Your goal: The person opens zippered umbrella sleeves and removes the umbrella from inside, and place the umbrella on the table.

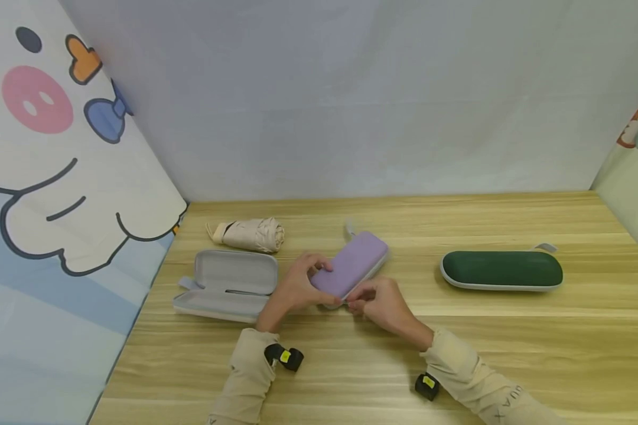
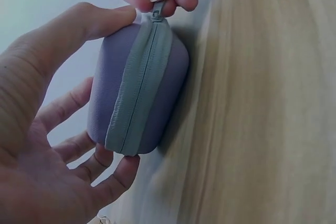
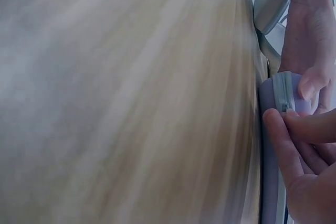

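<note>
A purple zip case (image 1: 353,260) lies at a slant on the wooden table, its grey zipper (image 2: 139,87) running along the edge. My left hand (image 1: 293,288) grips the near left end, thumb on one side and fingers round the other. At the near corner my right hand (image 1: 385,304) pinches the small zipper pull (image 2: 158,8) between thumb and finger. In the left wrist view the zipper's teeth look closed along the end facing the camera. The case's inside is hidden.
An open grey case (image 1: 236,273) lies left of my left hand. Behind it is a rolled beige fabric bundle with a cord, like a folded umbrella (image 1: 252,234). A closed green case (image 1: 502,268) sits to the right. A pale cloth wall (image 1: 377,118) borders the table's back.
</note>
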`<action>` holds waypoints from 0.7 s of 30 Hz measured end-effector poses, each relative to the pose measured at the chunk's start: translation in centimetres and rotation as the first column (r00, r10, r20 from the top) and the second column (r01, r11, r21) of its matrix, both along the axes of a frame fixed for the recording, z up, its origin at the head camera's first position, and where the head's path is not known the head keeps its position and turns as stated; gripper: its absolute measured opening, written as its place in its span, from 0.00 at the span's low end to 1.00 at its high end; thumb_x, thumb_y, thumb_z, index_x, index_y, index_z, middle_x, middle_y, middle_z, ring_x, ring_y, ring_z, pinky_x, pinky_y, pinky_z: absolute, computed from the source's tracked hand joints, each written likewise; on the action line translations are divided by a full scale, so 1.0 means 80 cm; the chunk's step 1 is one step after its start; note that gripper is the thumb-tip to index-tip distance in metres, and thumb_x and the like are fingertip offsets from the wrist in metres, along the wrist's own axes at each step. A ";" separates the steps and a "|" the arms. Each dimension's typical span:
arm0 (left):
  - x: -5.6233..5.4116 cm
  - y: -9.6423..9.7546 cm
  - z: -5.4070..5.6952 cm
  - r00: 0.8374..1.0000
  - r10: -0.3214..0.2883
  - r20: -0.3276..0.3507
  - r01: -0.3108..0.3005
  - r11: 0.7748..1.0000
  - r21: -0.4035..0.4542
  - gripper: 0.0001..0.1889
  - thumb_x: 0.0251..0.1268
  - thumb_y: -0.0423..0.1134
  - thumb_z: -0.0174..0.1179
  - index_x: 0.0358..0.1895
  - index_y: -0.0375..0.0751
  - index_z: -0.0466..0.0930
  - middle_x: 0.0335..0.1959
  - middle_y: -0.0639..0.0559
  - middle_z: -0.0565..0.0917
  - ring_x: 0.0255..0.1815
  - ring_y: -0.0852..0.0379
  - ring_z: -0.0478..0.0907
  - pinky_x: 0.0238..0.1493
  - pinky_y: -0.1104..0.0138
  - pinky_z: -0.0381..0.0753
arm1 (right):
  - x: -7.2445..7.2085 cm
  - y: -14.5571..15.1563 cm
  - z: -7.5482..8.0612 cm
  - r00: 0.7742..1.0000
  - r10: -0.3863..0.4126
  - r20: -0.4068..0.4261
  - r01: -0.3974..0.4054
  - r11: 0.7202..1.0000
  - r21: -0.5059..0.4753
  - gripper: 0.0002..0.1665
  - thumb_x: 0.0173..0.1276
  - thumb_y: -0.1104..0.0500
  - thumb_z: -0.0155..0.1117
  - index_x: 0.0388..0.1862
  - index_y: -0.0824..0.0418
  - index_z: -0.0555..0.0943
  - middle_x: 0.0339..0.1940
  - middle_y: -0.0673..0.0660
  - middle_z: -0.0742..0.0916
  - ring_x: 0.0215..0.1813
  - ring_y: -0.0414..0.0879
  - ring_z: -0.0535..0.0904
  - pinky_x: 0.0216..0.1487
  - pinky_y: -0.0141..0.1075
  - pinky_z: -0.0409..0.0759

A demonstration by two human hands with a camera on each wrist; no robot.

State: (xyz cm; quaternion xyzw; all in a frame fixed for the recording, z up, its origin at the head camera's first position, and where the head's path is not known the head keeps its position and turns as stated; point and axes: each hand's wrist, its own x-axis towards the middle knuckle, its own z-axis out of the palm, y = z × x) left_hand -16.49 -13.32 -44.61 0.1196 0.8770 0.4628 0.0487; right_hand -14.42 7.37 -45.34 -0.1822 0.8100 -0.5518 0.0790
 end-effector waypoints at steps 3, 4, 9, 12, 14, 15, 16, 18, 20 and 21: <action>0.001 0.002 -0.002 0.999 0.020 -0.027 -0.021 1.000 -0.017 0.29 0.30 0.45 0.81 0.41 0.50 0.77 0.44 0.54 0.75 0.40 0.54 0.72 0.40 0.62 0.75 | 0.000 0.002 0.002 1.000 0.000 -0.008 0.000 1.000 0.007 0.03 0.53 0.75 0.68 0.26 0.69 0.85 0.24 0.59 0.87 0.26 0.48 0.83 0.24 0.31 0.79; 0.002 0.003 -0.003 0.999 0.026 -0.035 -0.027 0.999 -0.024 0.29 0.30 0.46 0.80 0.41 0.50 0.77 0.43 0.54 0.74 0.40 0.54 0.72 0.40 0.62 0.75 | 0.001 0.003 0.002 1.000 0.001 -0.014 -0.001 1.000 0.008 0.03 0.53 0.75 0.68 0.25 0.69 0.85 0.24 0.58 0.87 0.26 0.48 0.83 0.24 0.32 0.79; 0.006 0.008 -0.003 0.997 0.058 -0.041 -0.060 0.996 -0.059 0.29 0.31 0.47 0.80 0.41 0.49 0.75 0.44 0.52 0.73 0.42 0.54 0.72 0.41 0.62 0.75 | 0.001 0.005 0.001 0.999 0.002 -0.032 -0.001 1.000 0.024 0.04 0.51 0.75 0.69 0.24 0.69 0.85 0.24 0.58 0.86 0.25 0.46 0.83 0.25 0.32 0.80; 0.009 0.012 -0.002 0.996 0.077 -0.052 -0.080 0.995 -0.062 0.29 0.31 0.48 0.80 0.40 0.49 0.74 0.43 0.51 0.73 0.42 0.53 0.72 0.42 0.62 0.75 | 0.002 0.006 0.000 1.000 0.009 -0.027 -0.009 1.000 0.016 0.04 0.51 0.75 0.69 0.24 0.69 0.85 0.24 0.59 0.86 0.26 0.47 0.83 0.25 0.32 0.80; 0.010 0.014 -0.002 0.993 0.088 -0.073 -0.092 0.994 -0.055 0.29 0.30 0.48 0.80 0.39 0.48 0.74 0.42 0.50 0.74 0.43 0.53 0.71 0.42 0.61 0.74 | 0.002 0.007 0.000 1.000 0.016 -0.017 -0.016 1.000 0.008 0.04 0.51 0.75 0.68 0.24 0.70 0.85 0.24 0.61 0.86 0.27 0.48 0.83 0.25 0.32 0.80; 0.011 0.015 -0.003 0.992 0.095 -0.081 -0.100 0.994 -0.048 0.29 0.30 0.48 0.80 0.39 0.47 0.74 0.41 0.50 0.74 0.43 0.53 0.71 0.42 0.61 0.74 | 0.002 0.007 0.001 1.000 0.018 -0.013 -0.018 1.000 0.004 0.04 0.52 0.75 0.68 0.25 0.70 0.85 0.25 0.61 0.86 0.27 0.49 0.83 0.26 0.32 0.80; 0.012 0.017 -0.003 0.991 0.101 -0.091 -0.105 0.994 -0.040 0.29 0.30 0.47 0.80 0.38 0.46 0.74 0.41 0.50 0.74 0.43 0.52 0.71 0.43 0.61 0.73 | 0.002 0.008 0.001 1.000 0.019 -0.010 -0.019 1.000 0.001 0.04 0.52 0.76 0.68 0.25 0.70 0.85 0.25 0.62 0.86 0.27 0.49 0.83 0.26 0.32 0.80; 0.013 0.018 -0.004 0.988 0.118 -0.099 -0.122 0.992 -0.033 0.29 0.29 0.48 0.80 0.38 0.46 0.74 0.41 0.50 0.73 0.43 0.53 0.70 0.43 0.61 0.73 | 0.003 0.009 0.002 1.000 0.022 -0.007 -0.022 1.000 -0.004 0.05 0.52 0.76 0.68 0.25 0.69 0.85 0.26 0.62 0.87 0.28 0.50 0.84 0.26 0.32 0.80; 0.015 0.020 -0.005 0.985 0.137 -0.105 -0.141 0.990 -0.029 0.30 0.29 0.49 0.80 0.38 0.46 0.74 0.41 0.51 0.73 0.43 0.53 0.70 0.42 0.61 0.73 | 0.003 0.010 0.003 1.000 0.021 -0.006 -0.021 1.000 -0.008 0.05 0.52 0.76 0.67 0.25 0.69 0.85 0.27 0.62 0.87 0.28 0.49 0.84 0.27 0.32 0.80; 0.016 0.021 -0.005 0.983 0.150 -0.103 -0.153 0.988 -0.027 0.30 0.29 0.49 0.80 0.38 0.46 0.73 0.41 0.51 0.73 0.43 0.54 0.69 0.42 0.62 0.73 | 0.003 0.010 0.003 1.000 0.021 -0.009 -0.021 1.000 -0.009 0.05 0.52 0.76 0.67 0.25 0.70 0.85 0.27 0.61 0.87 0.29 0.49 0.84 0.27 0.32 0.80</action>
